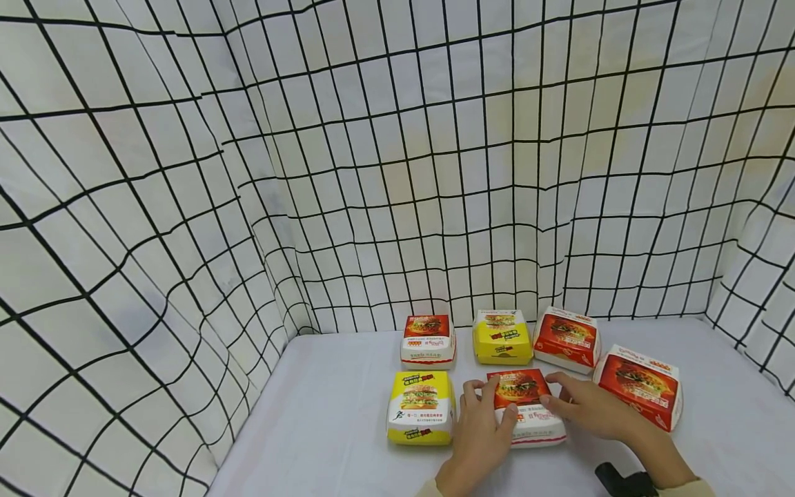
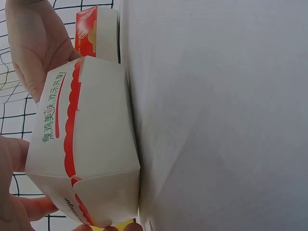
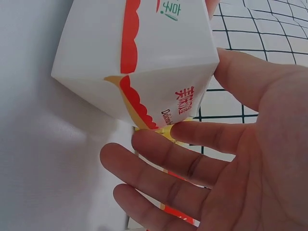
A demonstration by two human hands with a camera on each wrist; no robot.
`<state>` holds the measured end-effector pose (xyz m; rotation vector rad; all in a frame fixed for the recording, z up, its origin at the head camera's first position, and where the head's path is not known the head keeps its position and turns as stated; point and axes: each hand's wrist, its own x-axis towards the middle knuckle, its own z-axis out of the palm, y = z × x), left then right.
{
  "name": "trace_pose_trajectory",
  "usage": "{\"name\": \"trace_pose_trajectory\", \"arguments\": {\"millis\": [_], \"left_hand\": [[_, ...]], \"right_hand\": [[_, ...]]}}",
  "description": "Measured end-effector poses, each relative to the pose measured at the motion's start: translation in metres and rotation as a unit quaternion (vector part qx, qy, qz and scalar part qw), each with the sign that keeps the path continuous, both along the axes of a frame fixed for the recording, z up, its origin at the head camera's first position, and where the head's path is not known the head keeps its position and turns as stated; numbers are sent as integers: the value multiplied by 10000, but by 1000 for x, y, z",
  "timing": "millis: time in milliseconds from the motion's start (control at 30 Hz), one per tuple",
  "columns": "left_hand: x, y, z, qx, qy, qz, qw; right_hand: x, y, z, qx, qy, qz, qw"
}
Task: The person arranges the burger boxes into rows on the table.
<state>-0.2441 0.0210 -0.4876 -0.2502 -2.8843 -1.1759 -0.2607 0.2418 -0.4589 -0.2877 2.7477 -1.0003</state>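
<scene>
A red-and-white burger box [image 1: 528, 421] sits on the white table between both hands, its printed lid facing up. My left hand [image 1: 481, 431] holds its left side, the thumb over the front top edge and the fingertips along the side wall. At the right side, my right hand [image 1: 590, 407] touches the box with thumb and forefinger; in the right wrist view its other fingers [image 3: 159, 178] spread loosely beside the box. Close to the left hand stands a yellow-and-white burger box [image 1: 420, 408]. Beyond the right hand lies a red burger box [image 1: 640, 386], turned at an angle.
Along the back stand a red-and-white box [image 1: 428, 342], a yellow box [image 1: 503, 337] and a tilted red box [image 1: 566, 338]. White cloth walls with a black grid [image 1: 404, 172] enclose the table [image 1: 310, 414]. A black object [image 1: 624, 481] is at the right wrist.
</scene>
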Motion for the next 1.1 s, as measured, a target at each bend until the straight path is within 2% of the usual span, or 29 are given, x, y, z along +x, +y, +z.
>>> {"name": "trace_pose_trajectory", "arguments": {"millis": [400, 1100], "left_hand": [[0, -2, 0, -48, 33, -42, 10000], [1, -2, 2, -49, 120, -48, 9999]], "right_hand": [[1, 1, 0, -234, -73, 68, 9997], [4, 3, 5, -340, -257, 482, 9979]]}}
